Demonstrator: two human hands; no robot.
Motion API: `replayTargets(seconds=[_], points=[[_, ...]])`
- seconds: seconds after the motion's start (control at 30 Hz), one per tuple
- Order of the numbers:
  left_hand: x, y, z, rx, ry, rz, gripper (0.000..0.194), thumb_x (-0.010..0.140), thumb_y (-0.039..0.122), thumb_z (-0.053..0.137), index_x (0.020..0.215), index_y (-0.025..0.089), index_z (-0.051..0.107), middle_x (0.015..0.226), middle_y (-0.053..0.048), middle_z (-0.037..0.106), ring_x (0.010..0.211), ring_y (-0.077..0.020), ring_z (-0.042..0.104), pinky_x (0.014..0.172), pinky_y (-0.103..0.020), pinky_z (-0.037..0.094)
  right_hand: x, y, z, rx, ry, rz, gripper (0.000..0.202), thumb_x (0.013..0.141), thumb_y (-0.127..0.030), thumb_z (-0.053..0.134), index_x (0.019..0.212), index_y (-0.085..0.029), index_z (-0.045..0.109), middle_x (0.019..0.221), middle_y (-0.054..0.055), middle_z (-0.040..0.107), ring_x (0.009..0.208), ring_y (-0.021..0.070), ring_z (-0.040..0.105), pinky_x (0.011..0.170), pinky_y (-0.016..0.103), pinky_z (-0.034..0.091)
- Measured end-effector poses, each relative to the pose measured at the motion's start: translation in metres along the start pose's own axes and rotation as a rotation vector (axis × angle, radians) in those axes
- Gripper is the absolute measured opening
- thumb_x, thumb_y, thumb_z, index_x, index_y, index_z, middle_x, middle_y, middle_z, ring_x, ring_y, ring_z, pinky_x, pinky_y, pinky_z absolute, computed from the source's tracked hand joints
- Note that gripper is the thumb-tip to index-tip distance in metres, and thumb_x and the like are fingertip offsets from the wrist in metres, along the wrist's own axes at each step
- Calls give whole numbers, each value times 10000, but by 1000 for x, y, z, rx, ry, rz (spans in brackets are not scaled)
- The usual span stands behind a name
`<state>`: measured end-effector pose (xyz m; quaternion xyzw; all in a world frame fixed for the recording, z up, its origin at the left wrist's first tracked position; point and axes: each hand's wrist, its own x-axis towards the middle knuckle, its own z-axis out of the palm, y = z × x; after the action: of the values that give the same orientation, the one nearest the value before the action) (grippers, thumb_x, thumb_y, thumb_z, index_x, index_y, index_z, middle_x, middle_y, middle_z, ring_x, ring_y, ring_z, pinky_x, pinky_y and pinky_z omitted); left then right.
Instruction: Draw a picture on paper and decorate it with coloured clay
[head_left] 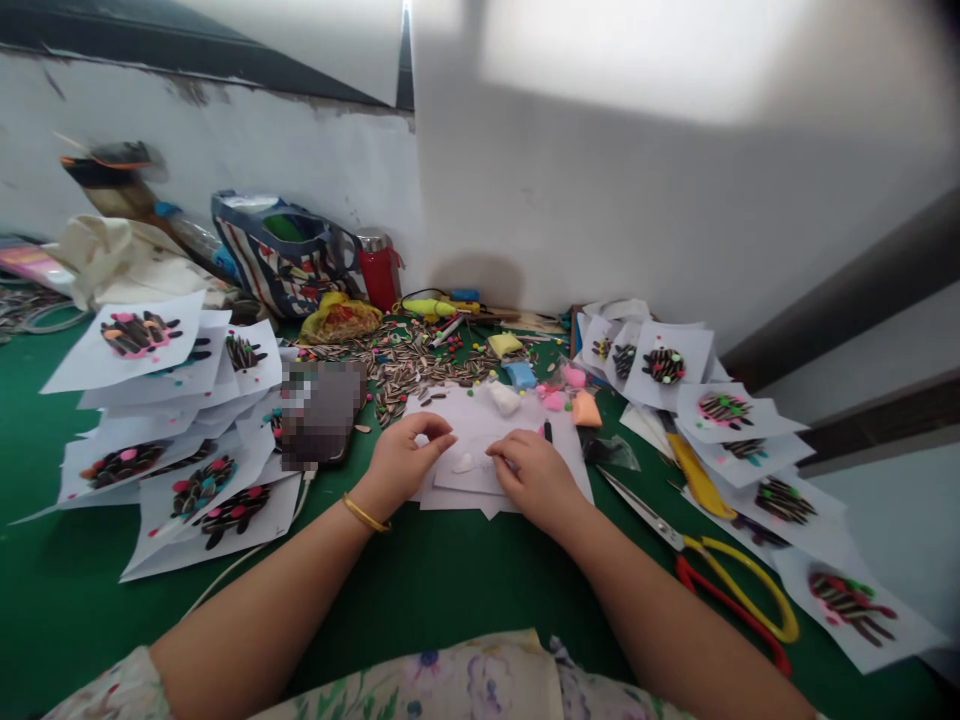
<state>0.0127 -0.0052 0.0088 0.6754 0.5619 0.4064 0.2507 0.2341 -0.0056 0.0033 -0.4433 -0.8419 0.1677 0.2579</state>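
Note:
White paper sheets [480, 490] lie on the green table in front of me, with a small white lump [465, 462] on the top one. My left hand [409, 455] is over their left side, thumb and index finger pinched together; what is between them, if anything, is too small to make out. Over the right side is my right hand [534, 478], its fingers drawn together in a pinch, contents hidden. The two hands are apart. Just behind them sit a white clay piece [504, 398], a blue one [520, 375] and an orange one [586, 409].
Seed-decorated papers [202, 490] pile up at left beside a phone [322, 412]; more papers [784, 500] line the right. Open scissors [679, 540] lie right of my right hand. Loose striped seeds [409, 370], a red flask [379, 272] and a bag [281, 255] are behind.

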Motion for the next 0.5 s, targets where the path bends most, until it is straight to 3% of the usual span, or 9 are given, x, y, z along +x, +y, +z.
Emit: replayTargets(seconds=[0.1, 0.27, 0.4, 0.5], points=[[2, -7, -1, 28, -13, -14, 233, 860, 392, 562, 877, 201, 694, 881, -32, 724, 848, -193, 654, 801, -307, 494, 0, 1, -1, -62, -11, 18, 239, 867, -147, 530, 1034, -196, 694, 1013, 88, 663, 959, 227, 582, 885, 375, 440], [7, -16, -4, 199, -15, -17, 280, 876, 419, 552, 771, 182, 657, 754, -25, 671, 726, -183, 605, 673, -293, 454, -1, 1, -1, -130, -38, 26, 290, 863, -165, 553, 1127, -218, 663, 1168, 89, 658, 1115, 263, 544, 977, 434, 382], [8, -19, -5, 303, -8, 78, 147, 867, 264, 564, 865, 180, 685, 874, -42, 700, 839, -195, 621, 789, -314, 462, -2, 4, 0, -166, -57, 40, 351, 847, -197, 587, 1196, -218, 626, 1263, 93, 624, 1195, 272, 516, 1015, 457, 342], [9, -20, -5, 402, -34, 133, 185, 865, 196, 546, 955, 191, 707, 980, -51, 718, 931, -214, 631, 866, -344, 458, -3, 6, 1, -193, -87, 41, 380, 845, -225, 599, 1224, -213, 608, 1303, 93, 604, 1225, 269, 505, 1032, 463, 322]])
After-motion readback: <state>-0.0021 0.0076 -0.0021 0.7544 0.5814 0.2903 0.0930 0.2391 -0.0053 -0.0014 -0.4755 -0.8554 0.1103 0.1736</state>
